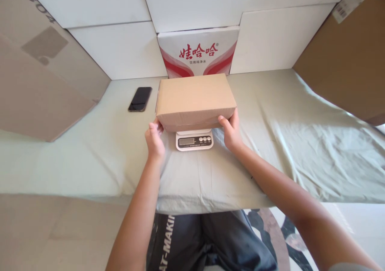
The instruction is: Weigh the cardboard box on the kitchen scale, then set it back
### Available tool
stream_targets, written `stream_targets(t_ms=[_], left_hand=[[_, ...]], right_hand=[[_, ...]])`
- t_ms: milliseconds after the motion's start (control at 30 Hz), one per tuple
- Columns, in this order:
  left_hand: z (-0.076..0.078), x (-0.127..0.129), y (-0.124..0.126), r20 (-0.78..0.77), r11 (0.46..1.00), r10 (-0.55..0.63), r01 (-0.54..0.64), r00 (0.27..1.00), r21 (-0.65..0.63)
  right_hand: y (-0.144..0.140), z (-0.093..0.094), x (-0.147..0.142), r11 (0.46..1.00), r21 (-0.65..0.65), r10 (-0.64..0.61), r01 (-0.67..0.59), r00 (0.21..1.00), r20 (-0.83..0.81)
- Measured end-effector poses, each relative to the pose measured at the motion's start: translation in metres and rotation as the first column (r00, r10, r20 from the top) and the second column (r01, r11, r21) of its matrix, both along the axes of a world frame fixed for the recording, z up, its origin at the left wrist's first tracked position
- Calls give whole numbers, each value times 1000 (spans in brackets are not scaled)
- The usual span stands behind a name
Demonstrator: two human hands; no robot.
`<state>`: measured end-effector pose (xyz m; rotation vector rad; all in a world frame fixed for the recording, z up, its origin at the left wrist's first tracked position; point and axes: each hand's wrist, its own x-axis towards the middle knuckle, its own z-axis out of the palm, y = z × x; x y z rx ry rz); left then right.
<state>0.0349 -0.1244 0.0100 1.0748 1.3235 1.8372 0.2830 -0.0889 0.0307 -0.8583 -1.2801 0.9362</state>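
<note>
A closed brown cardboard box [195,96] is over a white kitchen scale [194,147], hiding the scale's platform. I cannot tell whether the box rests its weight on it. My left hand [155,139] is at the box's lower left corner, thumb up and the other fingers partly hidden under the edge. At the front right corner, my right hand [231,130] grips the box, its thumb on the front face. The scale's front panel, with a grey display and several buttons, shows below the box; no reading can be made out.
A black phone [140,99] lies left of the box on the pale green cloth [114,150]. Behind stand white boxes [117,50] and a red and white carton [198,52]. Large cardboard boxes flank the surface at left [45,82] and right [345,62].
</note>
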Motion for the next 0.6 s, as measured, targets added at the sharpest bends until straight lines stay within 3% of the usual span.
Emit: stream_targets(t_ms=[400, 600], left_hand=[[-3, -1, 1, 39, 999, 37, -37, 999, -14], [2, -7, 3, 69, 998, 59, -62, 996, 33]], right_hand=[[3, -9, 1, 997, 66, 30, -31, 999, 10], [18, -13, 20, 988, 103, -110, 112, 993, -32]])
